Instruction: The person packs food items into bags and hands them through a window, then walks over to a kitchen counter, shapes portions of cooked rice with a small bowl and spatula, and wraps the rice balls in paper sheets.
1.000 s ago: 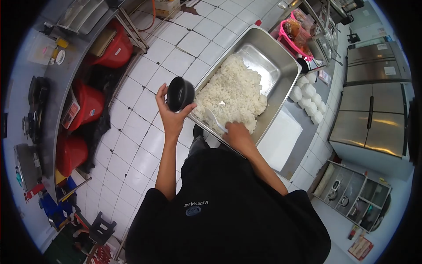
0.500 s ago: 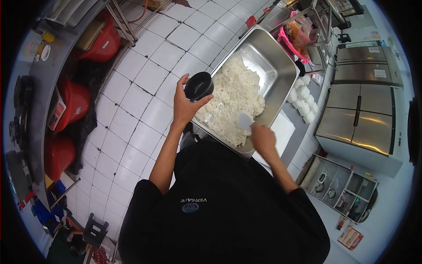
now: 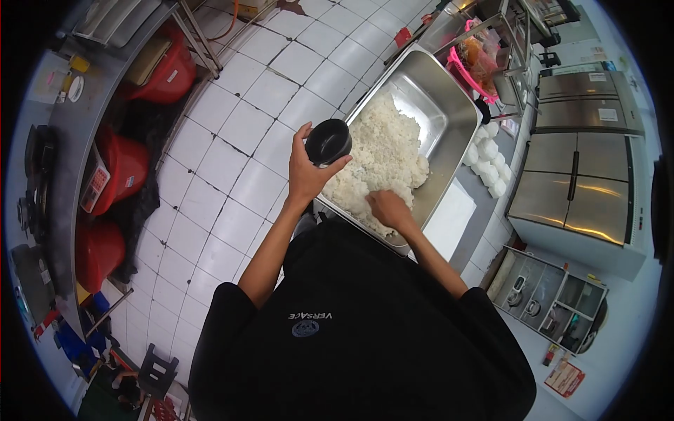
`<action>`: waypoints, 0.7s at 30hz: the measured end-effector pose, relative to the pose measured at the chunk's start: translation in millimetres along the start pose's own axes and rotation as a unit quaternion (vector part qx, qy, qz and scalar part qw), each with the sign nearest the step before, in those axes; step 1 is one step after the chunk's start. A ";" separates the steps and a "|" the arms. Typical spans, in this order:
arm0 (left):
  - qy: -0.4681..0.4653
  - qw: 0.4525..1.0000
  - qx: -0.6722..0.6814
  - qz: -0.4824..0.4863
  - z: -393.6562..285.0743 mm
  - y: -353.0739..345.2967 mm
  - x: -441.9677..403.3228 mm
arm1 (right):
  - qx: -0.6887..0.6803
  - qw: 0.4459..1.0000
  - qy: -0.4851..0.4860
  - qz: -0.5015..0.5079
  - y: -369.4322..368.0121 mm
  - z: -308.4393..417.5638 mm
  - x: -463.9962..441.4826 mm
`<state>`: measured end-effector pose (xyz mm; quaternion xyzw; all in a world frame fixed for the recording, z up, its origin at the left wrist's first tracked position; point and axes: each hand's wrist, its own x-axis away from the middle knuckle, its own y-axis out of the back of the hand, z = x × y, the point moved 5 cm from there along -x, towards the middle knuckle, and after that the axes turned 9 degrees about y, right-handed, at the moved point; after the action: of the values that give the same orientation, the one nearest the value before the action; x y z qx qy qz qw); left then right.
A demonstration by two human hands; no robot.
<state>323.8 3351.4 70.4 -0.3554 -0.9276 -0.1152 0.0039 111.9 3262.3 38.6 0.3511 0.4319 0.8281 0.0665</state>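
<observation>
My left hand [image 3: 307, 177] is wrapped round a small black bowl [image 3: 328, 142], tilted so that its dark inside faces me. The bowl is held at the left edge of a deep steel pan [image 3: 455, 116]. White cooked rice [image 3: 385, 144] is heaped over much of the pan, with bare metal at its far end. My right hand [image 3: 392, 210] is closed and low over the near part of the rice. It grips a pale rice paddle, whose blade is hidden now by the hand and the rice.
White rounded containers [image 3: 488, 160] stand in rows right of the pan, near a white sheet [image 3: 449, 221]. A pink basket [image 3: 467, 70] with bags sits beyond. Red tubs [image 3: 119, 168] are under the left counter [image 3: 74, 140]. A steel fridge [image 3: 597, 182] stands at right.
My right hand has moved left and forward into the rice, and the paddle blade has gone out of sight. My left hand and the bowl have shifted slightly right.
</observation>
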 end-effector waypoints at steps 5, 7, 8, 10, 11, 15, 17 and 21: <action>-0.034 0.999 0.001 -0.018 0.9 3.4 1.3 | -0.079 0.994 0.046 -0.055 -6.7 -0.7 3.6; -0.027 0.995 0.100 0.005 -0.9 4.9 4.9 | -0.181 0.976 0.085 -0.083 1.1 -2.7 13.5; -0.029 0.995 0.099 0.006 -1.1 8.2 6.4 | -0.182 0.976 0.086 -0.084 4.1 -5.8 18.3; -0.062 0.997 0.015 0.040 -11.5 14.5 7.6 | -0.287 0.955 0.017 -0.071 25.3 -1.5 34.4; -0.073 0.996 -0.008 0.040 -17.6 18.5 9.2 | -0.291 0.951 0.006 -0.103 37.9 -0.2 42.0; -0.137 0.957 -0.226 0.119 -53.4 6.8 14.2 | -0.164 0.958 -0.047 -0.229 88.2 4.0 64.4; -0.128 0.952 -0.223 0.164 -54.5 -17.6 15.7 | -0.146 0.953 -0.068 -0.255 103.2 16.0 67.5; -0.118 0.951 -0.173 0.228 -49.3 -63.8 13.6 | -0.032 0.963 -0.022 -0.266 97.1 29.7 60.9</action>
<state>267.8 3303.7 106.2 -0.5640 -0.7812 -0.2275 -0.1409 104.3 3247.3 155.8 0.2392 0.4816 0.7860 0.3051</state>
